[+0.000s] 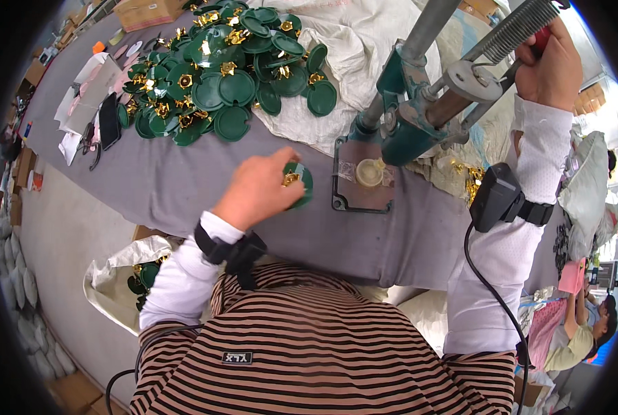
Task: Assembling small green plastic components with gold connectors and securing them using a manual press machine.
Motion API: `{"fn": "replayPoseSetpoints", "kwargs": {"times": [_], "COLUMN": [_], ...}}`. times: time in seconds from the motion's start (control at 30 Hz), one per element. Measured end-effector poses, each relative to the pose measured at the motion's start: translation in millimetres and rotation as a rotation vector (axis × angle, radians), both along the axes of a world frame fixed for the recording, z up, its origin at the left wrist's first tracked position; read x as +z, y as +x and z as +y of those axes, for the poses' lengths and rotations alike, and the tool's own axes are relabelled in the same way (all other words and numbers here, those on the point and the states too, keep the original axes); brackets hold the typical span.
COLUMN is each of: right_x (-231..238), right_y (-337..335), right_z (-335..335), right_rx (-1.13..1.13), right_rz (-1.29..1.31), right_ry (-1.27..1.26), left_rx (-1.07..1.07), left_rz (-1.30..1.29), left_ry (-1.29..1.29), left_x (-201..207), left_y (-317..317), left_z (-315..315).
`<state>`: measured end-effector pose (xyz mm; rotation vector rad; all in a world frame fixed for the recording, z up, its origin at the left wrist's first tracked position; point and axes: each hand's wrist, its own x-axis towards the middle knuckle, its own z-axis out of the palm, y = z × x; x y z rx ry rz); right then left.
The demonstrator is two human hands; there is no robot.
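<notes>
My left hand is closed on a green plastic disc with a gold flower-shaped piece at its middle, just above the cloth-covered table. Beside it stands a green hand press, its pale round seat on the base plate under the ram with nothing on it. High on the right, my right hand grips the press lever, whose red knob shows between the fingers. A large heap of similar green discs with gold pieces lies beyond my left hand.
Loose gold pieces lie right of the press. A phone, scissors and paper lie on the table's left. A white sack of green discs stands at lower left. Other people work at far right.
</notes>
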<state>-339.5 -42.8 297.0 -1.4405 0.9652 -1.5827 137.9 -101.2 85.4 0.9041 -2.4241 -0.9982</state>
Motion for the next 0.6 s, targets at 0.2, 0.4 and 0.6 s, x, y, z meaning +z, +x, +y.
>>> {"fn": "replayPoseSetpoints", "kwargs": {"times": [0.2,0.4,0.6], "right_x": [-12.9,7.4,5.4], "right_y": [83.3,200.9,190.1], "right_z": [-8.8,5.8,5.4], "right_rx": [-0.016,-0.704,-0.645], "right_rz": [-0.693,-0.083,-0.059], "right_ry": [-0.096,-0.165,-0.189], "left_rx": [-0.136,-0.128,0.03], "left_rz": [-0.353,-0.348,-0.806], "left_ry": [0.09,-0.03,-0.075], "left_x": [-15.8,18.6,56.2], "left_y": [11.0,129.9,222.7], "left_z": [-25.6,-37.9,-26.3]}}
